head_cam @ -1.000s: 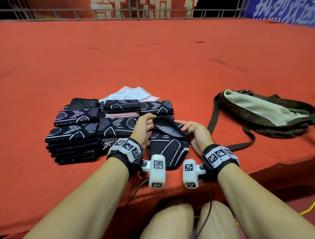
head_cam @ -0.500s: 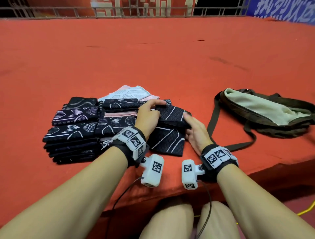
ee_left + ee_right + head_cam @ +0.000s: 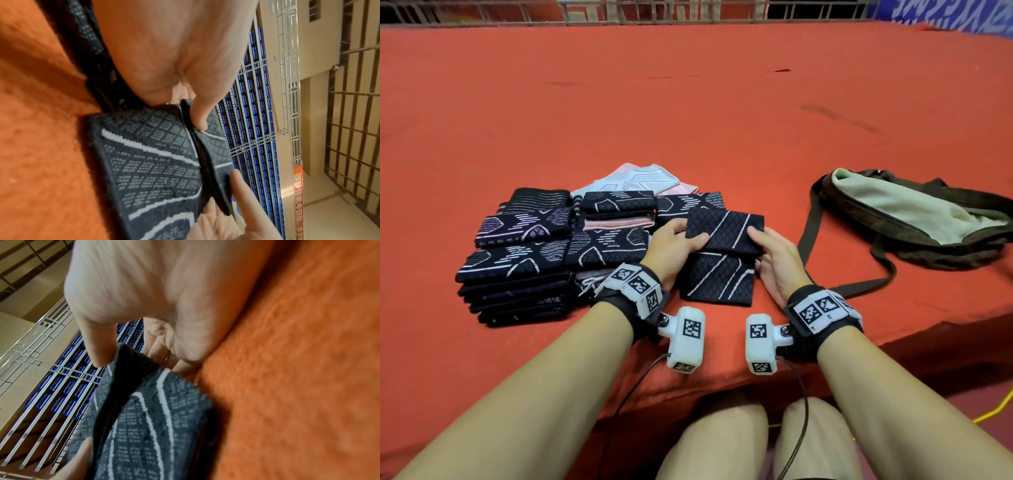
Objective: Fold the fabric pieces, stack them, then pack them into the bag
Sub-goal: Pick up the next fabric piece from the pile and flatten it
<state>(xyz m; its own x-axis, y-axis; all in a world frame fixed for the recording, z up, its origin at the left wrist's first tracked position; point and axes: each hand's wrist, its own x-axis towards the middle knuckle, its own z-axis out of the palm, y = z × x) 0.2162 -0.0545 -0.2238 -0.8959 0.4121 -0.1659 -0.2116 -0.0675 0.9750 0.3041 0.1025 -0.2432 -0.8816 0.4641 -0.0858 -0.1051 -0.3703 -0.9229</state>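
A dark fabric piece (image 3: 719, 260) with white diagonal lines lies on the red table near the front edge, its far part folded back over itself and lifted slightly. My left hand (image 3: 678, 245) pinches the fold's left edge, thumb on top. My right hand (image 3: 774, 253) pinches its right edge the same way. The left wrist view shows the fabric piece (image 3: 152, 164) with my thumb over the folded layer; the right wrist view shows the fabric piece (image 3: 148, 415) under my thumb. An olive bag (image 3: 914, 219) with a pale lining lies open at the right.
Stacks of folded dark fabric pieces (image 3: 517, 260) stand to the left of my hands, with pink and pale pieces (image 3: 640, 178) behind them. The bag's strap (image 3: 859, 284) loops over the table (image 3: 688, 113) close to my right wrist. A metal railing runs along the far side.
The far part of the piece has been folded toward me over the rest. Both hands now pinch the fold's side edges; the left hand came back from the far edge.
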